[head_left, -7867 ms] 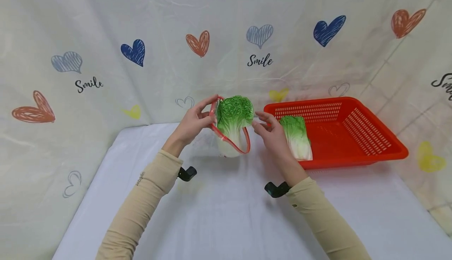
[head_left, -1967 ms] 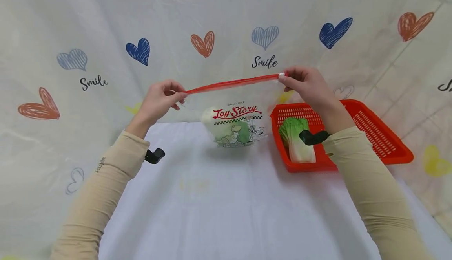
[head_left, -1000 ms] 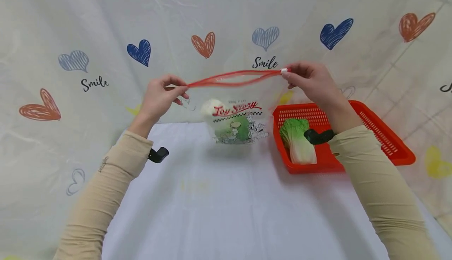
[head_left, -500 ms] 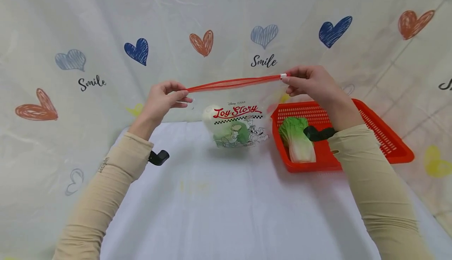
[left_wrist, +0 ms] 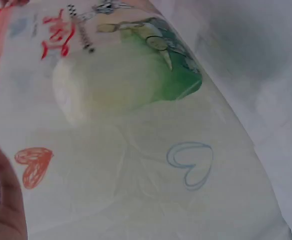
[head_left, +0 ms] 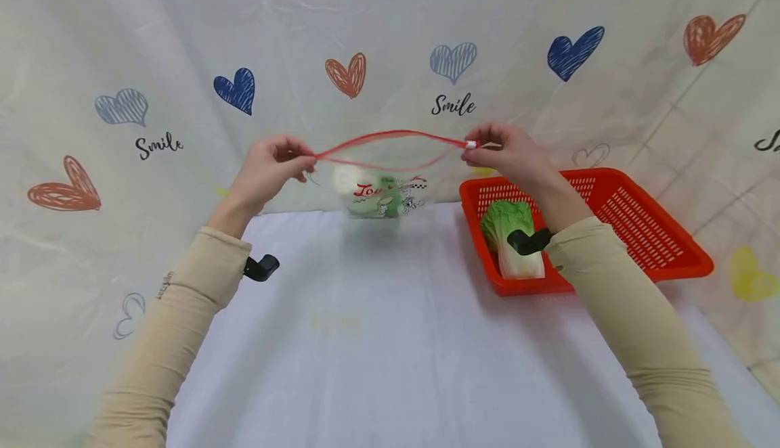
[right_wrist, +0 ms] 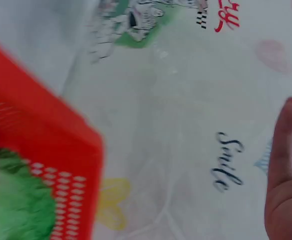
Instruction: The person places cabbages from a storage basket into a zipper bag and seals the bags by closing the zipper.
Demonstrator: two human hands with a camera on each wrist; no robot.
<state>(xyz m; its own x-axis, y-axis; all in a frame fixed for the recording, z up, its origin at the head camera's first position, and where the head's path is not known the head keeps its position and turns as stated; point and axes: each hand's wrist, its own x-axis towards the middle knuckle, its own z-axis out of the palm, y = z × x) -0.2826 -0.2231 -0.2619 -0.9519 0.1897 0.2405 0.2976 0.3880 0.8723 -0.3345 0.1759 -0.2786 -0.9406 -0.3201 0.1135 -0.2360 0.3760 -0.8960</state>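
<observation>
A clear zip bag (head_left: 399, 194) with a red top strip and a cartoon print hangs stretched between both hands above the table. My left hand (head_left: 265, 170) pinches its left top corner between thumb and fingers. At the right top corner, my right hand (head_left: 512, 157) pinches the strip beside the white slider (head_left: 470, 145). Between the hands, the bag's mouth gapes in a lens shape. Inside lies a Chinese cabbage (left_wrist: 115, 85), white end to the left and green leaves behind the print. A second Chinese cabbage (head_left: 504, 218) lies in the red basket (head_left: 524, 289).
The red basket, with slotted walls, stands on the right of the white-covered table (head_left: 384, 367), below my right forearm. A pale sheet (head_left: 390, 21) printed with hearts and "Smile" hangs behind the table. Black wrist cameras (head_left: 262, 267) stick out from both sleeves.
Earlier the cabbage stood in the bag's mouth, with my right hand at its leaves; now it is down inside. Since half a second ago the mouth has widened and my right hand has shifted left.
</observation>
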